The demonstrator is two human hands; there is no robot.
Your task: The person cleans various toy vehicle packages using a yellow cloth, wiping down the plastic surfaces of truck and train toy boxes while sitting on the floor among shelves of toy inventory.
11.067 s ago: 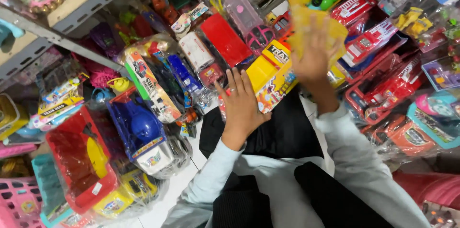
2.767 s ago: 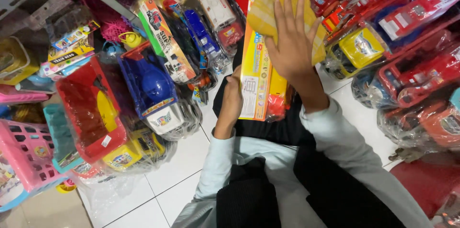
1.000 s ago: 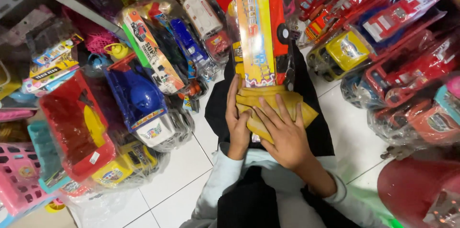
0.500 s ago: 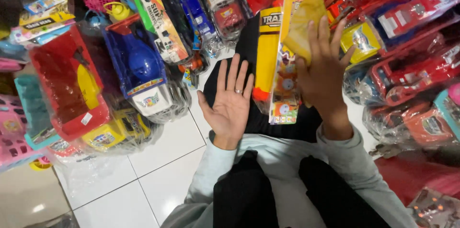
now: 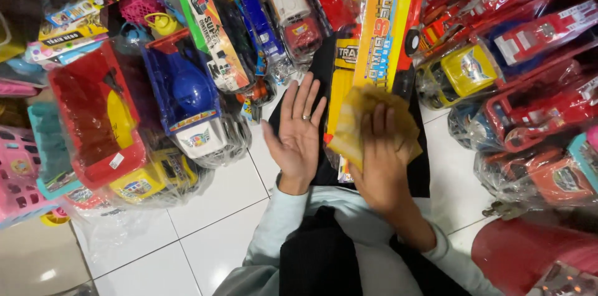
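Your right hand presses a crumpled yellow cloth flat against the long yellow-and-orange boxed toy lying on your dark lap, while your left hand is spread open, palm up, holding nothing. Plastic-wrapped blue toy trucks crowd the left side and red toy fire engines the right.

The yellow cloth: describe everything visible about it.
The yellow cloth is a soft, crumpled rag of mustard colour, thin and creased, with uneven edges. The right hand presses it flat with spread fingers against the long yellow toy box, which lies lengthwise over dark fabric. The cloth covers the box's near end. The left hand is open beside it, palm up, not touching the cloth.
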